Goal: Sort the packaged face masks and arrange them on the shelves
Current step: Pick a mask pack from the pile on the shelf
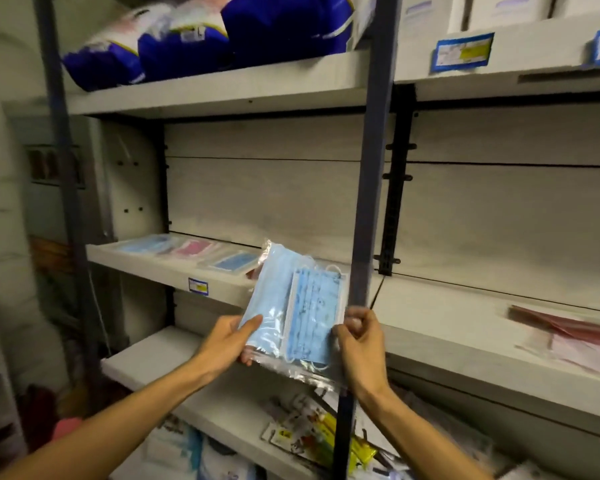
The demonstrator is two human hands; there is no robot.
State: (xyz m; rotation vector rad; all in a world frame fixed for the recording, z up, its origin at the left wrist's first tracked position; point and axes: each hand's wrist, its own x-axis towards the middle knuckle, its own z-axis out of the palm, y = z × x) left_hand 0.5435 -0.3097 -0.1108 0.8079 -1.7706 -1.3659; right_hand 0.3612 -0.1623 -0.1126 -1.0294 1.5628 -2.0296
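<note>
I hold clear plastic packs of light blue face masks upright in front of the shelves, one pack overlapping another. My left hand grips their lower left edge, thumb on the front. My right hand pinches the right edge of the front pack, next to the dark upright post. On the middle shelf behind lie flat packs: a blue pack, a pink pack and another blue pack.
Blue and white bags fill the top shelf. Reddish packs lie on the right-hand shelf. Colourful small packets and white packs sit on the lower shelves. White boxes with blue labels stand top right.
</note>
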